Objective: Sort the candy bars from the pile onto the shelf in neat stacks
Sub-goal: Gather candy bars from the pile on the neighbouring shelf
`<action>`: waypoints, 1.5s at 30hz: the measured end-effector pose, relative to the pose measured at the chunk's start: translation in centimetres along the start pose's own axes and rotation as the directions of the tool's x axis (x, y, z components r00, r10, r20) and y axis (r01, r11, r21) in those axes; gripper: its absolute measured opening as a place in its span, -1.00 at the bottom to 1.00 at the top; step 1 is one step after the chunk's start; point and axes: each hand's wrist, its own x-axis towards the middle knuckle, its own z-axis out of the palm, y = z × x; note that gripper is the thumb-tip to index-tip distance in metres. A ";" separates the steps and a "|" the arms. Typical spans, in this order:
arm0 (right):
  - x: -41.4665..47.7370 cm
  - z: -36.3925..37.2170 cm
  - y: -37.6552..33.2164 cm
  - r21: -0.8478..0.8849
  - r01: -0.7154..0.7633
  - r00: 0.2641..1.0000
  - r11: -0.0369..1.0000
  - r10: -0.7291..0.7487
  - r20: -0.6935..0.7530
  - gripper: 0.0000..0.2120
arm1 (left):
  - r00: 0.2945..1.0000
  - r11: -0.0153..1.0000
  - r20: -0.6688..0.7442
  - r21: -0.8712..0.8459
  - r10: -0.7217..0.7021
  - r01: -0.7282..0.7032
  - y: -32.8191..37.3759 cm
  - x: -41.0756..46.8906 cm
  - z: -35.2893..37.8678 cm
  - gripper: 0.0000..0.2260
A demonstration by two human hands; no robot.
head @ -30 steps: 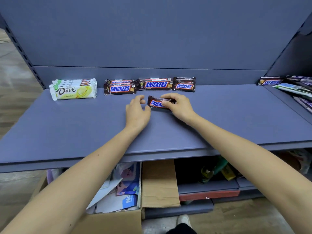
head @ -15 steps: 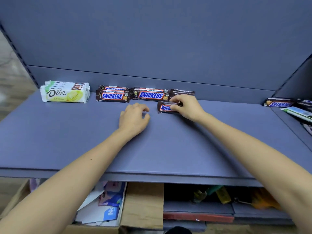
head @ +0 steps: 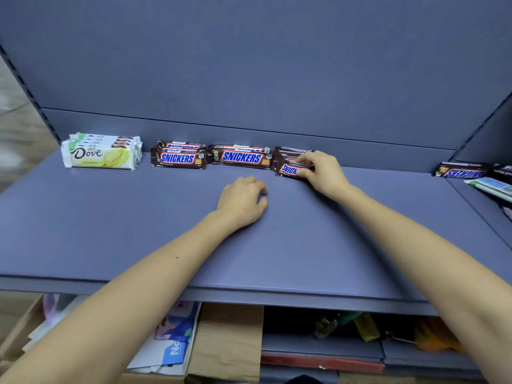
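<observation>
Right hand [head: 321,173]: curled round 1 end of a Snickers bar [head: 288,169], thumb low and fingers [head: 306,159] over the top edge.
Held bar: sticks out from the hand's thumb side, label up, low at the front of the third Snickers stack [head: 291,152]. Seems to lean on that stack's front edge rather than lie flat on top; hard to tell from this angle.
Left hand [head: 242,200]: rests on the shelf [head: 138,231], loosely curled, holding nothing, near the right hand and nearer the shelf's front edge.
Neighbours: middle Snickers stack [head: 241,156] just beyond the bar's free end, then 1 more Snickers stack [head: 178,157] and the Dove stack [head: 101,152], each further from the right hand.
Pile [head: 462,171]: well apart, out past the right wrist, with bars unsorted.
Risk 1: a tilted release, likely ending with the bar slid down the slick wrappers onto the shelf in front of the stack.
Risk 2: a push toward the back wall with the heel of the hand, likely shoving the lower bars askew.
Risk 3: a sideways nudge from the bar's free end, likely knocking the middle stack out of line.
Risk 4: no steadying from the idle left hand, so any slip goes unchecked.
Safer course: level the bar first, lower it square, then let go.
</observation>
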 end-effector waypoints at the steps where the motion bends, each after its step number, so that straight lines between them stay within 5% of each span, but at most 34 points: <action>1: 0.1 0.1 0.2 -0.012 0.012 1.000 1.000 -0.012 -0.001 -0.73 | 1.000 1.000 0.000 -0.001 -0.007 0.007 0.1 0.2 0.0 -0.74; 10: 0.4 0.6 1.2 -0.080 0.060 0.996 0.995 -0.065 -0.066 -0.73 | 0.999 0.999 -0.022 0.030 -0.041 0.042 0.7 0.6 0.0 -0.77; 14: -0.3 0.3 1.7 -0.002 0.056 0.997 0.998 -0.056 -0.052 -0.54 | 0.995 0.998 -0.089 0.052 -0.036 0.041 1.9 1.2 -0.3 -0.79; 19: -2.7 -2.5 5.3 0.009 0.053 0.998 0.999 -0.053 -0.015 -0.52 | 0.985 0.994 -0.138 0.028 0.106 -0.103 6.8 3.8 0.3 -0.78; 25: -8.0 -8.8 14.5 -0.134 -0.168 0.984 0.977 0.158 -0.078 -0.65 | 0.961 0.961 -0.078 -0.061 0.266 -0.271 17.3 7.0 3.6 -0.75; 36: -17.5 -18.6 27.2 -0.150 -0.489 0.811 0.859 0.385 -0.441 -0.66 | 0.892 0.881 -0.011 -0.145 0.453 -0.450 31.9 10.9 9.4 -0.66; 45: -21.4 -21.6 30.9 -0.022 -0.626 0.652 0.779 0.507 -0.564 -0.48 | 0.795 0.799 0.096 -0.009 0.599 -0.601 39.7 13.0 11.7 -0.44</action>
